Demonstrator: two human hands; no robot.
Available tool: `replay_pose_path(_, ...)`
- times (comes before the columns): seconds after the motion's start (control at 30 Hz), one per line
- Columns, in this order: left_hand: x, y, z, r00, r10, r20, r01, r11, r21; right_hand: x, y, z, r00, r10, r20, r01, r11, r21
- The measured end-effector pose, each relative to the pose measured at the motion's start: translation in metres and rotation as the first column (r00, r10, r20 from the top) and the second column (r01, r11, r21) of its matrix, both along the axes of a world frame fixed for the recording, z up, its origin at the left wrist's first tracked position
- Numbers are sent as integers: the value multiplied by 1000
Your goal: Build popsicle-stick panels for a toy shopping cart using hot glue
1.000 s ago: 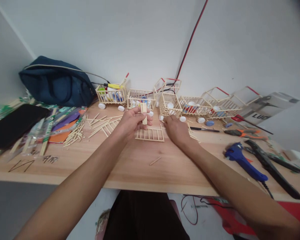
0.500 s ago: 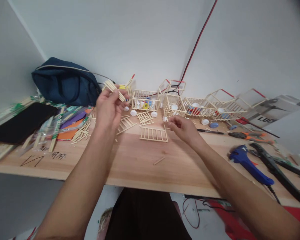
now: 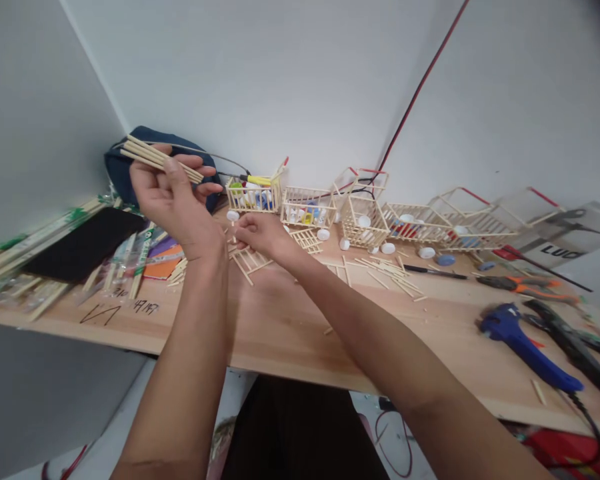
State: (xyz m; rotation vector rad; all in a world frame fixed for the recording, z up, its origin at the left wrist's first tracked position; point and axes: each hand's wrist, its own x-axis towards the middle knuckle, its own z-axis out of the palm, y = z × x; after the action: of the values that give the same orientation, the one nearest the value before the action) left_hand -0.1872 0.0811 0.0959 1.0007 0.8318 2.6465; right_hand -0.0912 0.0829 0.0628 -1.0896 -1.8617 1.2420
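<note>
My left hand (image 3: pixel 173 183), raised on the left, pinches a small bundle of thin wooden sticks (image 3: pixel 145 155) between thumb and fingers. My right hand (image 3: pixel 260 233) is low over the table with its fingers drawn together at the tips. Whatever is in that pinch is too small to make out. Just below it lies a ladder-like stick frame (image 3: pixel 253 263), and another stick frame (image 3: pixel 307 241) lies right of it, partly covered by my right arm. Loose short sticks (image 3: pixel 393 275) are scattered to the right.
Miniature stick shopping carts with bottle-cap wheels, such as one cart (image 3: pixel 307 207), line the wall. A blue bag (image 3: pixel 130 173), black phone (image 3: pixel 87 243) and orange sheet (image 3: pixel 165 263) are left. On the right lie orange-handled pliers (image 3: pixel 520 283) and a blue glue gun (image 3: pixel 525 343).
My right hand has moved left, toward the ladder-like frame, uncovering loose sticks. My left hand, still holding the stick bundle, has shifted left. The view has turned slightly left.
</note>
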Motion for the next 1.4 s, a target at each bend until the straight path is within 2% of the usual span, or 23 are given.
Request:
replay_pose_path(0.07, 3, -3, 0, 1000, -20, -8, 19, 999, -29, 0, 0, 1, 999, 30, -31, -31, 998, -47)
replay_pose_path(0.13, 6, -5, -1, 999, -35, -9, 35, 998, -61, 8, 2, 3, 999, 36, 14, -35, 999, -14)
replay_pose_path(0.23, 7, -7, -1, 999, -48, -17, 46, 995, -84, 19, 9, 5, 987, -72, 145, 58, 994, 98)
replay_pose_path(0.3, 7, -6, -1, 999, -50, -17, 49, 996, -71, 15, 14, 4, 955, -140, 260, 95, 979, 180)
replay_pose_path(0.37, 8, -4, -1, 999, -48, -20, 47, 997, -63, 2, 17, 1, 919, -152, 364, 45, 958, 285)
replay_pose_path(0.43, 9, -2, -2, 998, -57, -30, 54, 996, -71, -9, 17, -2, 925, -119, 361, -28, 926, 377)
replay_pose_path(0.47, 9, -1, -3, 997, -65, -32, 62, 995, -76, -11, 15, -2, 939, -86, 332, -76, 893, 444)
replay_pose_path(0.53, 11, 1, -5, 996, -83, -35, 80, 993, -88, -1, 6, 1, 945, -94, 312, -87, 849, 520)
replay_pose_path(0.6, 14, 1, -6, 993, -104, -46, 99, 989, -106, 31, -7, 6, 928, -119, 354, -102, 831, 547)
replay_pose_path(0.67, 19, 0, -7, 988, -144, -64, 135, 983, -121, 80, -23, 11, 899, -199, 391, -53, 835, 548)
replay_pose_path(0.7, 21, -2, -8, 982, -171, -77, 160, 979, -127, 108, -30, 12, 856, -269, 441, -16, 840, 542)
replay_pose_path(0.73, 24, -3, -8, 976, -199, -90, 186, 973, -133, 136, -36, 11, 797, -336, 502, 28, 850, 526)
replay_pose_path(0.8, 28, -5, -9, 964, -240, -111, 223, 963, -150, 186, -43, 6, 614, -455, 645, 122, 862, 491)
replay_pose_path(0.87, 31, -6, -11, 959, -254, -129, 230, 957, -175, 221, -46, -5, 421, -464, 779, 190, 885, 424)
replay_pose_path(0.9, 32, -5, -13, 957, -256, -138, 229, 956, -185, 231, -46, -10, 385, -424, 820, 206, 905, 372)
replay_pose_path(0.97, 33, -3, -16, 951, -264, -158, 231, 952, -200, 241, -45, -20, 364, -397, 843, 217, 916, 337)
replay_pose_path(1.1, 33, 2, -22, 946, -274, -173, 231, 945, -233, 238, -42, -23, 390, -364, 846, 192, 931, 311)
replay_pose_path(1.13, 34, 3, -23, 946, -274, -172, 227, 941, -251, 236, -43, -21, 437, -331, 836, 191, 943, 274)
replay_pose_path(1.17, 34, 4, -24, 946, -277, -169, 226, 936, -269, 234, -44, -18, 517, -288, 806, 197, 957, 215)
replay_pose_path(1.27, 39, 5, -25, 939, -307, -153, 254, 923, -289, 223, -46, -13, 803, -176, 569, 238, 971, -35)
replay_pose_path(1.33, 42, 5, -27, 932, -329, -151, 280, 920, -274, 211, -46, -12, 871, -180, 458, 277, 949, -153)
replay_pose_path(1.4, 46, 4, -29, 926, -339, -166, 290, 921, -261, 199, -43, -12, 865, -191, 463, 311, 930, -197)
